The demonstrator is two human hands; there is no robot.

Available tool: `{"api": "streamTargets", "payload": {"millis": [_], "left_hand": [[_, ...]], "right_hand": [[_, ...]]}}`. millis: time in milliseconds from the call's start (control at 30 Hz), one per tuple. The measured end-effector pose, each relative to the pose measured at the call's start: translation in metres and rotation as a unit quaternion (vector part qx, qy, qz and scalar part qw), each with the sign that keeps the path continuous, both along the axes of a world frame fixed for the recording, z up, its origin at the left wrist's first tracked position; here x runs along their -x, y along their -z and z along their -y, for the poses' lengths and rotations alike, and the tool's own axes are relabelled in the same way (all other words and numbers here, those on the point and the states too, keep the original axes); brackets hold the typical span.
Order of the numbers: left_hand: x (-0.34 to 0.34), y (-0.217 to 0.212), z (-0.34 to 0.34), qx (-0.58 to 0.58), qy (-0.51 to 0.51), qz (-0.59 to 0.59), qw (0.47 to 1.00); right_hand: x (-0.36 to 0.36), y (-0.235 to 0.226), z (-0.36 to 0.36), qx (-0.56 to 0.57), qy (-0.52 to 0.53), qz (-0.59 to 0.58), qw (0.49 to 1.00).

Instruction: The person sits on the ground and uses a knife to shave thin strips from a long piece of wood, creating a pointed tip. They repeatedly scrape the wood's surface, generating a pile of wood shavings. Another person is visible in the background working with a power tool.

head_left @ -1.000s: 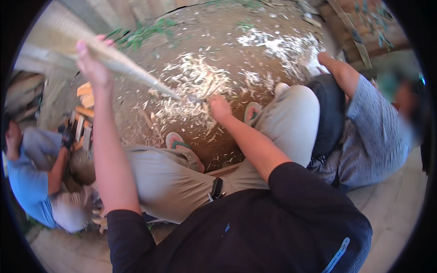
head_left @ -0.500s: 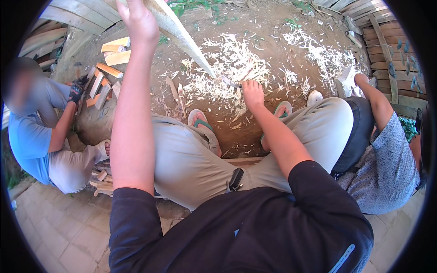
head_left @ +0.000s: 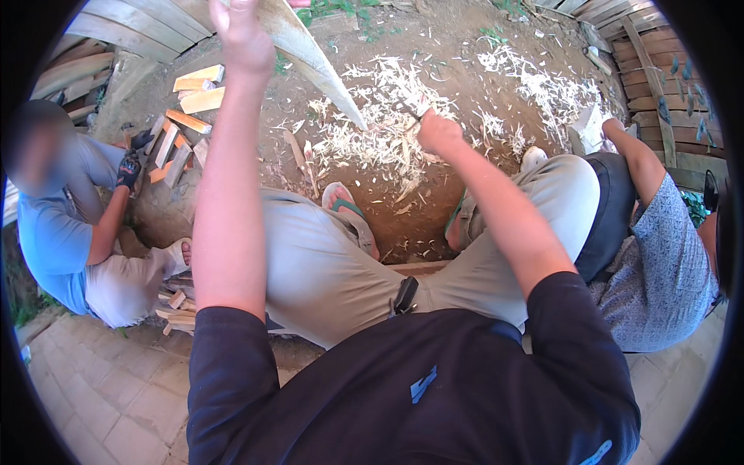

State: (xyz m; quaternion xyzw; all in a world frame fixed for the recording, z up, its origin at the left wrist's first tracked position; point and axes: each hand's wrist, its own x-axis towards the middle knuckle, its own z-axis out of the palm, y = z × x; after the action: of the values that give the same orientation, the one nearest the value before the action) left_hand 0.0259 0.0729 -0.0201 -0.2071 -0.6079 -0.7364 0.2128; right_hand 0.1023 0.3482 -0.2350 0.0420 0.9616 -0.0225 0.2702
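Observation:
At the upper left my left hand (head_left: 244,39) is closed around a long pale wooden plank (head_left: 314,70), its top cut off by the picture's edge. The plank slants down to a narrow point above the wood shavings (head_left: 380,147). My right hand (head_left: 439,133) is closed on a small bladed tool (head_left: 406,107), held to the right of the plank's lower tip and apart from it. The tool is too small and blurred to tell its exact kind.
To my left sits a person with dark gloves (head_left: 129,167), beside orange-ended wood blocks (head_left: 198,99). Another person's arm (head_left: 639,151) reaches a pale block (head_left: 590,130) on my right. More shavings (head_left: 550,89) lie on the soil there. A wooden fence (head_left: 674,116) stands behind.
My right hand has moved up and a little to the right with the tool, away from the shavings near my feet. My left hand and the plank have barely shifted.

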Motion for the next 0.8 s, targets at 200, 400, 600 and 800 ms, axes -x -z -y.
{"api": "streamTargets", "payload": {"millis": [200,400,600,800], "left_hand": [[0.007,0.001,-0.011,-0.023,-0.066,0.021,0.997],[0.005,0.004,-0.022,-0.048,-0.234,-0.055,0.969],[-0.009,-0.016,-0.024,-0.049,-0.208,0.020,0.977],[-0.009,-0.014,-0.022,-0.085,-0.201,-0.003,0.976]], "right_hand": [[0.012,-0.119,0.006,0.156,-0.027,0.046,0.986],[-0.035,-0.099,0.016,0.346,-0.028,-0.083,0.934],[-0.026,-0.112,0.040,0.338,0.016,-0.072,0.938],[-0.020,-0.083,0.031,0.373,0.021,-0.095,0.923]]}}
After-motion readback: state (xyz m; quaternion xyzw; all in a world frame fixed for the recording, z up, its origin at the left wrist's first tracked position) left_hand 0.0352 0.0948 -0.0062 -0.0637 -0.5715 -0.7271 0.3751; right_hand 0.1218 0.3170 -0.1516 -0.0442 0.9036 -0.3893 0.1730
